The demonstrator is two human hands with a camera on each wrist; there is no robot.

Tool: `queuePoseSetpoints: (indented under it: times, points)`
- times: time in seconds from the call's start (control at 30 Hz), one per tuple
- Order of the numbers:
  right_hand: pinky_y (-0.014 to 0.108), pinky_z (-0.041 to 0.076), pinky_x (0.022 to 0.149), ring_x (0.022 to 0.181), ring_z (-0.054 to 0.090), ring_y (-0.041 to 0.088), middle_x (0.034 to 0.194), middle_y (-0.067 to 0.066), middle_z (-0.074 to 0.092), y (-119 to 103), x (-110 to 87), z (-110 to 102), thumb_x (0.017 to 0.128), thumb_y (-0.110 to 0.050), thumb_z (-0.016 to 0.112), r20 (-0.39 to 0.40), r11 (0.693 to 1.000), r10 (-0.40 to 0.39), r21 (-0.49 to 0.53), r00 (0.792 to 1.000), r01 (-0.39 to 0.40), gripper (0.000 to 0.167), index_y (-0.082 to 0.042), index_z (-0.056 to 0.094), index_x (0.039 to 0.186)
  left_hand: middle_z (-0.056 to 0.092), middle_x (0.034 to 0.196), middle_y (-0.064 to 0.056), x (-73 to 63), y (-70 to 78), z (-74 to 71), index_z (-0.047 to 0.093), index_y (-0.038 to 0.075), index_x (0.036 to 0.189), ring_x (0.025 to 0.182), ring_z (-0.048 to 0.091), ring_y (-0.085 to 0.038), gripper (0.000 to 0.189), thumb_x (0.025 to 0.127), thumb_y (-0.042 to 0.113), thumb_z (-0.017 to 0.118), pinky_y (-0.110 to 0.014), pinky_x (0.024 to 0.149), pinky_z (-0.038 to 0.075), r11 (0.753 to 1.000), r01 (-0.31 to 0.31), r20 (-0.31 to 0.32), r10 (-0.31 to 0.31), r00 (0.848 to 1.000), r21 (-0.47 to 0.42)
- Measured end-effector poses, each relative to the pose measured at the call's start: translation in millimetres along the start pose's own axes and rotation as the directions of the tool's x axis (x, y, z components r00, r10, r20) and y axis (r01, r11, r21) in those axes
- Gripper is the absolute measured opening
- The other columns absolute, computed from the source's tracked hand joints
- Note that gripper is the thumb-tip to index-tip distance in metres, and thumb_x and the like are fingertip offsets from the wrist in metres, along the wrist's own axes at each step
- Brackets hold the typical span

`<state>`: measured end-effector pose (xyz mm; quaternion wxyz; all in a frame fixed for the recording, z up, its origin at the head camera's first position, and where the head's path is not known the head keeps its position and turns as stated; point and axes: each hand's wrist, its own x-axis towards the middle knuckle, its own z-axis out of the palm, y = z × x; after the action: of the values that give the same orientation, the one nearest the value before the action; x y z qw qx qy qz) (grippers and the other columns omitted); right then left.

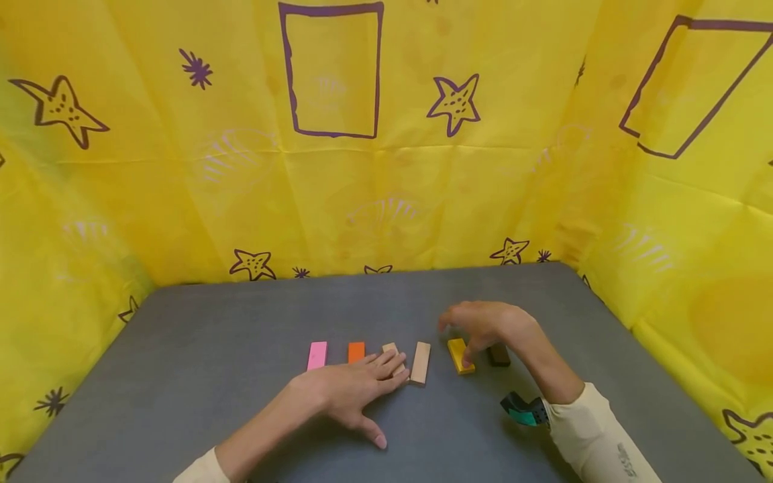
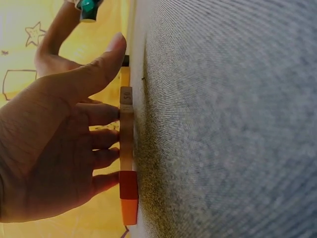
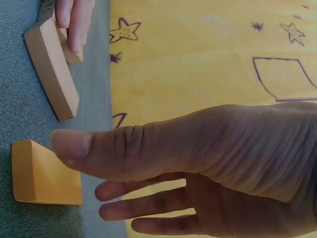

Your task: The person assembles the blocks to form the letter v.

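Note:
My left hand point(image 1: 356, 392) lies palm down with fingers spread, its fingertips on a plain wooden block point(image 1: 389, 348). In the left wrist view those fingers are straight and meet the side of the row of blocks. Just to the right lies another plain wooden block point(image 1: 421, 362), near the index fingertip. My right hand point(image 1: 492, 325) arches over a yellow block point(image 1: 456, 350). Its thumb point(image 3: 74, 146) overlaps the yellow block's upper edge in the right wrist view, while the other fingers extend past it without curling round it.
An orange block point(image 1: 356, 352) and a pink block point(image 1: 317, 355) lie to the left, both partly behind the left hand and forearm. A dark block point(image 1: 499, 355) sits under the right wrist. Yellow patterned cloth point(image 1: 410, 181) stands behind and beside the grey table point(image 1: 241, 322).

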<state>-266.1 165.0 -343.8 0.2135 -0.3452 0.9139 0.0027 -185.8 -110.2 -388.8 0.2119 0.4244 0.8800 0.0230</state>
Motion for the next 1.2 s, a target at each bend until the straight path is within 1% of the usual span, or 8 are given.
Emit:
queuePoseSetpoints:
  times: [0.17, 0.3, 0.4, 0.53, 0.6, 0.77, 0.97, 1.2]
  points:
    - [0.044, 0.058, 0.099, 0.106, 0.062, 0.019, 0.124, 0.003, 0.069, -1, 2.6, 3, 0.073, -0.025, 0.097, 0.036, 1.0, 0.003, 0.02, 0.999, -0.004, 0.066, -0.013, 0.068, 0.131, 0.006, 0.179, -0.002, -1.4, -2.4, 0.3, 0.02, 0.021, 0.169, 0.167, 0.009, -0.024, 0.105, 0.089, 0.067, 0.071, -0.047, 0.135, 0.019, 1.0, -0.009, 0.007, 0.009, 1.0, 0.0]
    - [0.044, 0.057, 0.099, 0.104, 0.061, 0.018, 0.122, 0.002, 0.069, -3, 1.7, 3, 0.072, -0.025, 0.098, 0.039, 0.999, 0.016, 0.04, 0.999, -0.018, 0.065, -0.014, 0.068, 0.129, 0.007, 0.179, -0.004, -4.4, -3.9, -1.3, 0.021, 0.019, 0.169, 0.167, 0.007, -0.027, 0.105, 0.088, 0.064, 0.073, -0.048, 0.135, 0.017, 1.0, -0.014, -0.012, 0.014, 1.0, 0.002]
    - [0.044, 0.058, 0.097, 0.102, 0.061, 0.018, 0.121, 0.002, 0.07, -4, 0.6, 4, 0.072, -0.025, 0.098, 0.035, 0.999, 0.012, 0.04, 0.999, -0.014, 0.064, -0.014, 0.068, 0.128, 0.008, 0.179, -0.005, -6.0, -4.8, -3.4, 0.022, 0.016, 0.168, 0.167, 0.008, -0.027, 0.105, 0.089, 0.062, 0.074, -0.049, 0.135, 0.017, 1.0, -0.013, -0.019, 0.014, 1.0, 0.009]
    - [0.04, 0.057, 0.093, 0.096, 0.059, 0.015, 0.115, 0.0, 0.07, -5, 1.1, 4, 0.072, -0.024, 0.098, 0.047, 0.999, -0.005, 0.045, 0.999, 0.003, 0.061, -0.013, 0.069, 0.124, 0.011, 0.178, -0.006, -5.3, -4.7, -4.9, 0.024, 0.014, 0.168, 0.166, 0.011, -0.025, 0.102, 0.091, 0.061, 0.072, -0.048, 0.135, 0.016, 1.0, -0.018, -0.006, 0.018, 1.0, 0.023]
    - [0.038, 0.057, 0.092, 0.094, 0.058, 0.014, 0.112, -0.002, 0.069, -5, 2.6, 4, 0.072, -0.024, 0.098, 0.056, 0.999, -0.017, 0.048, 0.998, 0.014, 0.058, -0.013, 0.069, 0.122, 0.01, 0.178, -0.005, -4.8, -4.2, -4.9, 0.024, 0.014, 0.168, 0.166, 0.01, -0.024, 0.102, 0.091, 0.061, 0.072, -0.047, 0.135, 0.015, 1.0, -0.011, 0.005, 0.011, 1.0, 0.019]
    - [0.038, 0.056, 0.092, 0.094, 0.057, 0.015, 0.111, -0.002, 0.069, -6, 6.0, 5, 0.072, -0.024, 0.098, 0.068, 0.999, -0.027, 0.04, 0.997, 0.025, 0.056, -0.013, 0.069, 0.118, 0.008, 0.179, -0.003, -4.8, -3.2, -4.1, 0.022, 0.017, 0.168, 0.167, 0.008, -0.021, 0.102, 0.091, 0.062, 0.072, -0.048, 0.136, 0.013, 1.0, 0.018, 0.016, -0.018, 1.0, 0.005]
    - [0.036, 0.054, 0.088, 0.091, 0.054, 0.016, 0.105, -0.002, 0.066, -9, 5.4, 7, 0.071, -0.025, 0.098, 0.069, 1.0, 0.008, 0.026, 0.998, -0.01, 0.054, -0.014, 0.069, 0.115, 0.007, 0.179, -0.004, -3.7, -2.6, -2.6, 0.022, 0.015, 0.168, 0.167, 0.007, -0.021, 0.101, 0.092, 0.06, 0.071, -0.05, 0.135, 0.012, 1.0, 0.011, 0.017, -0.011, 1.0, -0.009]
    - [0.038, 0.055, 0.09, 0.092, 0.054, 0.016, 0.106, -0.001, 0.064, -13, 7.5, 8, 0.069, -0.023, 0.1, 0.063, 1.0, 0.024, -0.005, 0.998, -0.024, 0.058, -0.014, 0.066, 0.115, 0.006, 0.179, -0.003, -4.8, -2.0, -2.8, 0.021, 0.016, 0.168, 0.167, 0.006, -0.019, 0.102, 0.092, 0.06, 0.071, -0.049, 0.136, 0.012, 1.0, 0.023, 0.027, -0.023, 0.999, -0.009]
